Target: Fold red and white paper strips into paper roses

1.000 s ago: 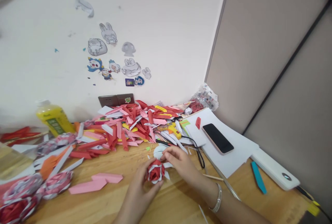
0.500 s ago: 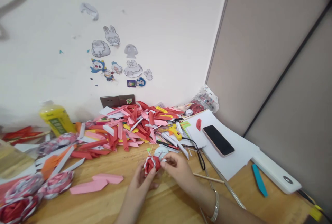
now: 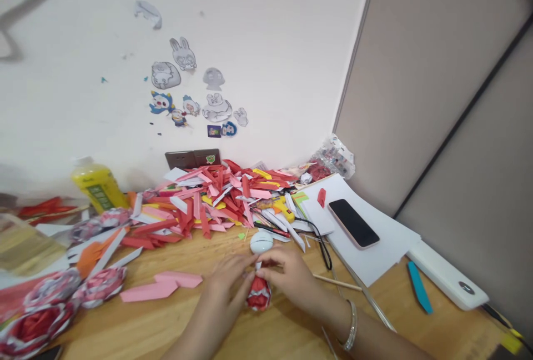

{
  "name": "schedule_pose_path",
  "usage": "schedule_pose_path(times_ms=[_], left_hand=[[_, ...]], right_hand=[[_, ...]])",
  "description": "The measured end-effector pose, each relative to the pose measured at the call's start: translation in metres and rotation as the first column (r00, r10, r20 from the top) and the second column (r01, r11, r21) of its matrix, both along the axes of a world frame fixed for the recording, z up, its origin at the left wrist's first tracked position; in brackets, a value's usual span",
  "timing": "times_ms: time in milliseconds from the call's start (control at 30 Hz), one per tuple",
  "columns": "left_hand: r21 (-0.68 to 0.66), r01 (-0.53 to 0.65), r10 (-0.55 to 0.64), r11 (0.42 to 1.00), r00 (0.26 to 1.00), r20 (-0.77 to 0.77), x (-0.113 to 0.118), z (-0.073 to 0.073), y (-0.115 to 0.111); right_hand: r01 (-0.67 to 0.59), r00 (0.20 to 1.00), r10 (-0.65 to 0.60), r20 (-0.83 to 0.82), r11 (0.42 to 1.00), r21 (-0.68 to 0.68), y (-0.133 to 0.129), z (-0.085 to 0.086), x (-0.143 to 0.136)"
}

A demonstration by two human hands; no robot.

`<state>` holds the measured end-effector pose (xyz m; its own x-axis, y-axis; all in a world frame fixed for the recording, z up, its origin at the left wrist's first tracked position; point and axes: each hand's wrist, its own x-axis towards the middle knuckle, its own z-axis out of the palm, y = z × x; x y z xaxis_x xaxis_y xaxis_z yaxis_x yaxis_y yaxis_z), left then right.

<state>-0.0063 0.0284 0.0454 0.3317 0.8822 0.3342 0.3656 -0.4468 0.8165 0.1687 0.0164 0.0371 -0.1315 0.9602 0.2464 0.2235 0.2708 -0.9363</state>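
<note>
A red and white folded-paper flower hangs between my two hands, just above the wooden table. At its upper end my left hand is closed, thumb and fingers pinching the flower's edge. Opposite it, my right hand pinches the same end, where a small white paper bit shows between the fingertips. The fingers partly hide that spot. Right behind the fingertips stands a pale round white object. Two pink folded paper strips lie left of my left hand.
A heap of folded paper strips lines the wall, with a yellow glue gun at its right end. Finished paper flowers and a yellow bottle are left. A phone, white device and teal strip are right.
The flower has been tipped and brought lower, its red face now toward me. My left hand has shifted from around the flower up to its top edge, meeting my right fingertips.
</note>
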Motion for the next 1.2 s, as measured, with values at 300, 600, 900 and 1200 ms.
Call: schedule_pose_path(times_ms=[300, 600, 900, 1200], left_hand=[[-0.354, 0.046, 0.008, 0.934, 0.989, 0.150, 0.007, 0.002, -0.002], [-0.534, 0.112, -0.002, 0.838, 0.979, 0.202, 0.002, -0.004, 0.003], [-0.682, 0.279, -0.152, 0.676, 0.958, 0.241, -0.010, -0.022, 0.010], [-0.666, 0.191, -0.098, 0.721, 0.980, 0.175, -0.002, -0.023, 0.008]], right_hand=[[0.013, 0.998, -0.021, -0.057, 0.991, -0.133, 0.006, -0.016, -0.002], [-0.050, 0.997, 0.034, -0.073, 0.972, -0.230, 0.006, -0.018, 0.001], [-0.221, 0.975, 0.211, -0.069, 0.907, -0.358, 0.004, -0.027, 0.001], [-0.115, 0.980, 0.154, 0.123, 0.954, -0.277, 0.001, -0.025, 0.000]])
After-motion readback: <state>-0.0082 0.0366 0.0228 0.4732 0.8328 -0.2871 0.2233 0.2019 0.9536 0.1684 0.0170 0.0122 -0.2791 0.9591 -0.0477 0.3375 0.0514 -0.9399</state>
